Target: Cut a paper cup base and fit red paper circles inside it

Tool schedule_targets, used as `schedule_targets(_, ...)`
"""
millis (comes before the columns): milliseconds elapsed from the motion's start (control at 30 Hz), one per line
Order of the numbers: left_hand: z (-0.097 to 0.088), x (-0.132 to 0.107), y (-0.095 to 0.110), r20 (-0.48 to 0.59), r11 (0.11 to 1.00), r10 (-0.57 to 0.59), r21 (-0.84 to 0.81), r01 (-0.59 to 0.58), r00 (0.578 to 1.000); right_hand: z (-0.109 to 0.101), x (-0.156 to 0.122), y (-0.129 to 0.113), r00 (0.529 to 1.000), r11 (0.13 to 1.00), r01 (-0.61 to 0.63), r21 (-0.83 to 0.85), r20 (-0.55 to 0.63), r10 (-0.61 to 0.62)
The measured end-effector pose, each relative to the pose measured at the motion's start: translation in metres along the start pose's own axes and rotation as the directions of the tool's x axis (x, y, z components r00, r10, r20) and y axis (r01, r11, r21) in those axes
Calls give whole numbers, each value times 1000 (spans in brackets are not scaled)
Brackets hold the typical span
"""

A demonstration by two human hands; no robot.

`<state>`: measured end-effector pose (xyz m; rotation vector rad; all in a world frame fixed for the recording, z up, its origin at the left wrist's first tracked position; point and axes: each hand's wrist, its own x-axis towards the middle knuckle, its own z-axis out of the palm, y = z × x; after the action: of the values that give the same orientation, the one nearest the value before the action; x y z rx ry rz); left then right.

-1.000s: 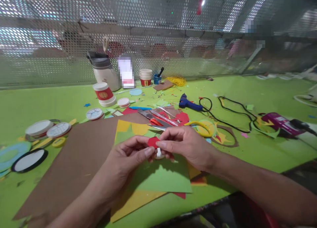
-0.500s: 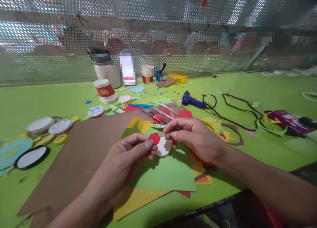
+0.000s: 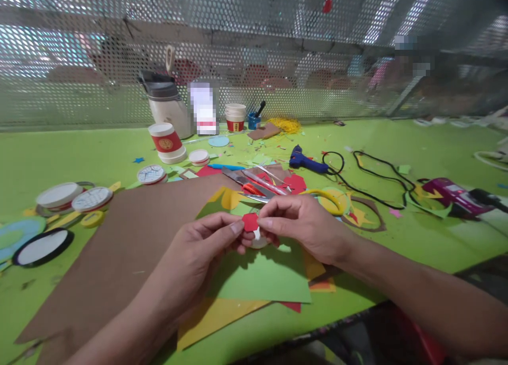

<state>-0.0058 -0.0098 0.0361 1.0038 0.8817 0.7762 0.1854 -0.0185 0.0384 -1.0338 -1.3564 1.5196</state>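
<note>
A small red paper hexagon (image 3: 250, 222) is pinched at its left edge by the thumb and fingers of my left hand (image 3: 212, 238). My right hand (image 3: 304, 225) pinches the same piece at its right edge. Just beneath it a white round disc (image 3: 260, 242) shows, partly covered by the red paper and my fingers. Under both hands lies a sheet of green paper (image 3: 265, 277), with yellow paper (image 3: 216, 322) sticking out below it. Right behind my hands are scissors with yellow handles (image 3: 331, 198) and an orange craft knife (image 3: 252, 189).
Brown cardboard (image 3: 130, 248) spreads to the left. A blue glue gun (image 3: 307, 161) with a black cord lies at the right, near a purple device (image 3: 450, 195). Paper cups (image 3: 166, 143), lids (image 3: 59, 195) and a kettle (image 3: 169, 108) stand toward the perforated metal screen (image 3: 254, 53).
My right hand has moved left and closed on the right edge of the red hexagon. The red paper now covers more of the white disc. The view has shifted slightly.
</note>
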Motion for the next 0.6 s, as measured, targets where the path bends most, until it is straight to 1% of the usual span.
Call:
schedule_targets(67, 1, 0, 0, 12, 1000, 4, -22, -4, 1000, 0, 0, 1, 1000, 1000, 6, 7, -3, -6)
schedule_targets(200, 1, 1, 0, 64, 995, 63, -87, -58, 996, 1, 0, 2, 999, 998, 6, 59, -38, -4)
schedule_targets(300, -2, 2, -3, 69, 990, 69, -128, -60, 995, 2, 0, 4, 999, 997, 11, 77, -47, -8)
schedule_targets(467, -4, 3, -4, 2, 987, 70, -146, -69, 998, 0, 1, 7, 999, 997, 26, 68, -33, -24)
schedule_targets(600, -2, 2, -1, -125, 993, 39, -107, -53, 991, 0, 2, 6, 998, 1000, 11, 24, -59, -9)
